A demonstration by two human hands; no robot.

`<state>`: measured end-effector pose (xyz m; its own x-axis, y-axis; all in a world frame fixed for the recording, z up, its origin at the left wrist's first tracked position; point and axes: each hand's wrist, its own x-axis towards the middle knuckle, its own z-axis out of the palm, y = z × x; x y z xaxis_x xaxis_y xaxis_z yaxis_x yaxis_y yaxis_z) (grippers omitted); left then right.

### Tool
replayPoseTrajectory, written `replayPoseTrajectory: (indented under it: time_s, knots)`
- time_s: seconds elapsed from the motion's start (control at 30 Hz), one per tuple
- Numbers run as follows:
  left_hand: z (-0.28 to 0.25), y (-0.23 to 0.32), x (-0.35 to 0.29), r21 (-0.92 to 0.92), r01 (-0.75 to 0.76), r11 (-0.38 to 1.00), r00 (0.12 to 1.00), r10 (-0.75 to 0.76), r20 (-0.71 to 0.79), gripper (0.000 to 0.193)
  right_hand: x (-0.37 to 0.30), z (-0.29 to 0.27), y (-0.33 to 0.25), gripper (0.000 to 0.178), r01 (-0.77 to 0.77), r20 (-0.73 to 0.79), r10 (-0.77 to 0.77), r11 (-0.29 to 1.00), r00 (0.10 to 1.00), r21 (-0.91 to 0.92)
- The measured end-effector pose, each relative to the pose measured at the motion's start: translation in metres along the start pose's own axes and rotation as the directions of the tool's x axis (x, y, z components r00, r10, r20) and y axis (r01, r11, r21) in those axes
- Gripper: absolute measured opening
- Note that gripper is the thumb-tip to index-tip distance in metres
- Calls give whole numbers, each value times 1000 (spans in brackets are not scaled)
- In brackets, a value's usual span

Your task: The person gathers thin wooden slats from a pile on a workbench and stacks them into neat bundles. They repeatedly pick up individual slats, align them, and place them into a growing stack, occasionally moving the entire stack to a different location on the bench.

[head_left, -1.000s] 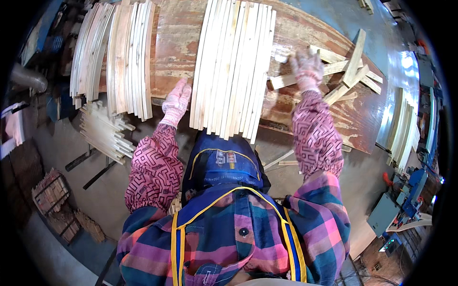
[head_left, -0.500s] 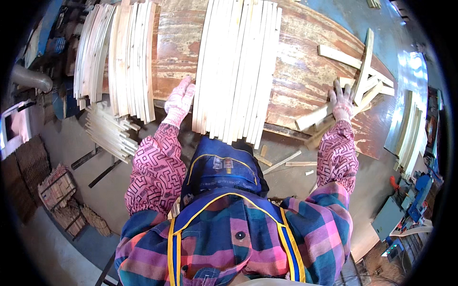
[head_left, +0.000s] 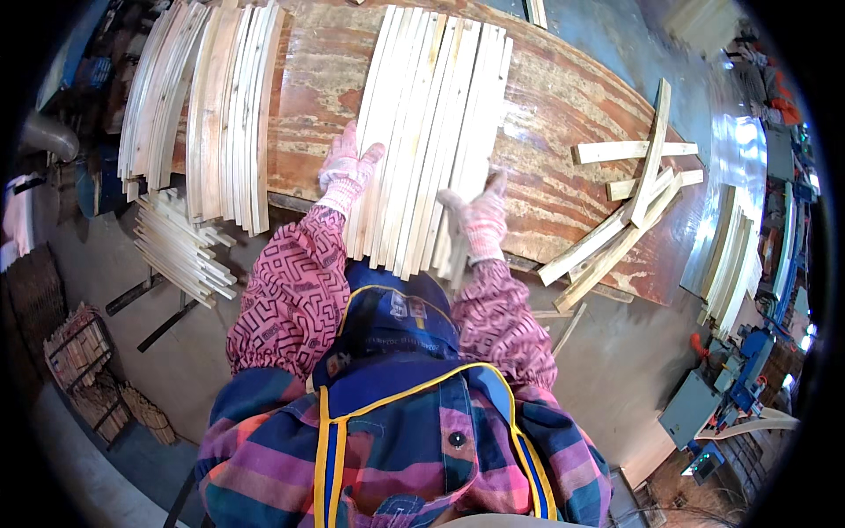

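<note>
A row of long pale wooden strips (head_left: 421, 132) lies side by side in front of me, its near ends sticking out past the table edge. My left hand (head_left: 350, 167), in a pale pinkish glove, rests against the row's left side with fingers extended and thumb apart over the strips. On the other side, my right hand (head_left: 480, 216) is at the near right edge of the row. Its thumb lies over the outer strips, its fingers are apart from the thumb, and it is slightly blurred.
The brown, worn wooden tabletop (head_left: 554, 132) carries two more strip bundles, including one at the left (head_left: 231, 123). Loose crossed strips (head_left: 647, 189) lie at the right. A strip stack (head_left: 183, 251) sits below the left edge; a grey-blue machine (head_left: 704, 405) stands at lower right.
My right hand has moved left from the crossed loose strips to the right side of the row. The left hand has shifted onto the row's left edge. The view has turned slightly.
</note>
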<state>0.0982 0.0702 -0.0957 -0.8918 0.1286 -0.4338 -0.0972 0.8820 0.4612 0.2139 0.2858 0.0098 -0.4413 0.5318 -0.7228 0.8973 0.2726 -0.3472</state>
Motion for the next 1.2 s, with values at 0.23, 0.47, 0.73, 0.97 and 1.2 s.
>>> replayPoseTrajectory:
  time_s: [0.23,0.47,0.73,0.97,1.2]
  knots:
    - [-3,3,-6,-2,30,1000,1000,-30,-7,95,68,-13,84,108,264,-73,-258,961,963,78]
    - [1,-1,-3,9,-2,1000,1000,2,-19,98,47,-10,64,92,160,-137,-208,941,969,-299]
    - [-2,2,1,-27,-27,999,999,28,18,97,54,30,62,83,281,-225,-377,888,898,-364]
    - [-23,-4,14,-158,-373,914,921,385,54,62,42,17,62,71,356,-34,-375,902,927,-246]
    - [22,49,6,-194,-316,929,922,349,169,72,48,-15,90,68,288,-366,-307,952,879,-106]
